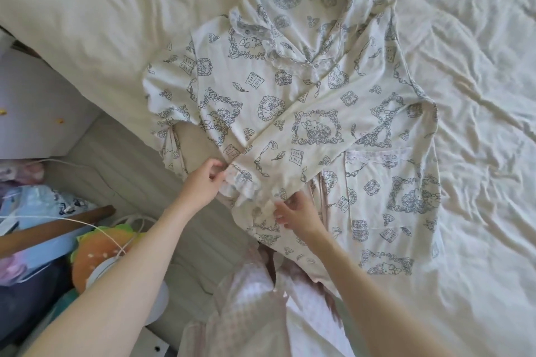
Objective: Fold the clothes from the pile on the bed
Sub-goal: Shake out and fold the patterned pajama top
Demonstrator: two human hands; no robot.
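While the printed pajama top [304, 113] is lying spread on the bed [478, 66], the left hand [203, 182] is pinching its folded-over sleeve's frilled cuff [240, 180] and the right hand [295, 211] is gripping fabric beside it

One head-worn view, looking forward and steeply down.

We look from standing height over the bed [478, 38], near enough that both forearms enter from the bottom edge. The wide lens bends the frame's borders, and the floor-side clutter at left is probably nearer than it seems. We have no second view.
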